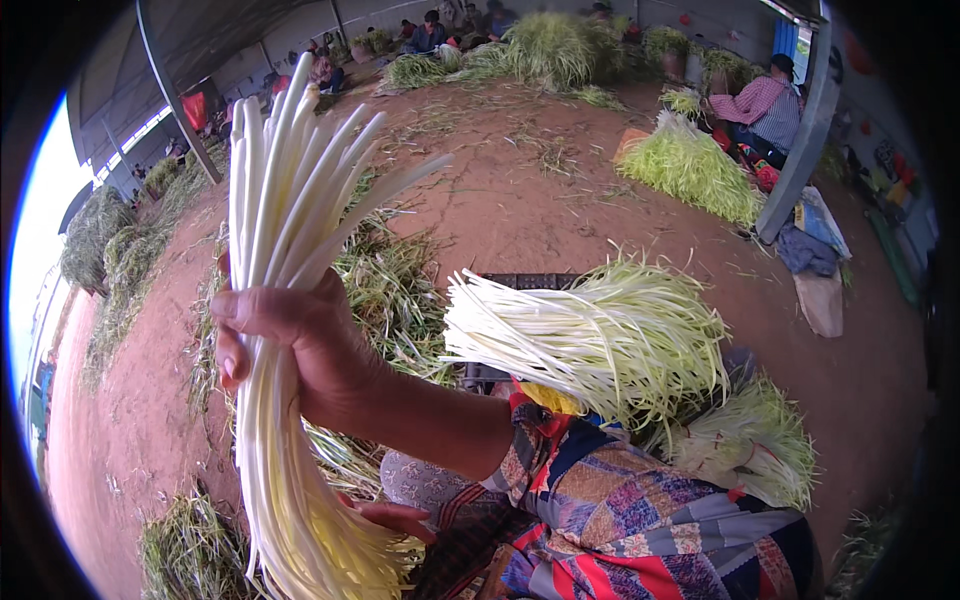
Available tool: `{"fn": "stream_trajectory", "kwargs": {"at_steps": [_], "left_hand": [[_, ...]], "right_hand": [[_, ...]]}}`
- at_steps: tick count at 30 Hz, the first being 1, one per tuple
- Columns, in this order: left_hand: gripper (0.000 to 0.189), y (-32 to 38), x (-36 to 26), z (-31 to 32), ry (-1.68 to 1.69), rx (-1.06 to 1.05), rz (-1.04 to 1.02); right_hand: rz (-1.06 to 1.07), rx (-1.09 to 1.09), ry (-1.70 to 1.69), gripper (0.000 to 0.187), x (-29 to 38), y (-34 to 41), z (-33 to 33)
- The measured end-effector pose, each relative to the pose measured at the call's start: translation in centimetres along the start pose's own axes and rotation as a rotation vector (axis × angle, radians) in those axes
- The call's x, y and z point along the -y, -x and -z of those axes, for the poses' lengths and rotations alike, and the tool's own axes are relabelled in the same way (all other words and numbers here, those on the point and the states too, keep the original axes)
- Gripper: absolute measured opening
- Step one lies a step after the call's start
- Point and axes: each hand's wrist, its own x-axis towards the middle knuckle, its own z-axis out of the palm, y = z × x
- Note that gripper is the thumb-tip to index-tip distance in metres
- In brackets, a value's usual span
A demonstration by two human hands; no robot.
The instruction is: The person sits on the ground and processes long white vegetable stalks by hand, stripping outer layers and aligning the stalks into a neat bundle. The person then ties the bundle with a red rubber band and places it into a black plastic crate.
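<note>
My right hand [300,330] is closed around a thick bunch of pale, blanched chive-like stalks [277,195]. The bunch stands nearly upright, its white stem ends up and its yellow leafy ends down. My left hand [390,517] is low beside those leafy ends and partly hidden behind them; whether it grips any is unclear. To the right, a large pile of similar stalks [570,330] lies across a black plastic crate [525,282], white ends pointing left. Below that pile rests another leafy bundle [750,450], apparently in clear plastic.
Green leaf trimmings [390,300] lie on the reddish ground behind the raised bunch, with another heap [191,547] at lower left. A metal post [799,135] rises at right, near a seated person [765,112] and a yellow-green pile [690,165]. Several people sit farther back.
</note>
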Motion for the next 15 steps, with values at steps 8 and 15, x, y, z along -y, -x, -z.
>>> {"fn": "stream_trajectory", "kwargs": {"at_steps": [8,15], "left_hand": [[0.088,5.3,3.5,4.0,-0.303,-0.173,-0.002],[0.085,5.9,3.9,5.4,-0.383,-0.179,-0.065]], "right_hand": [[0.133,-0.325,0.086,0.031,3.1,1.9,8.7],[0.021,-0.716,0.391,0.033,2.7,9.7,16.3]]}}
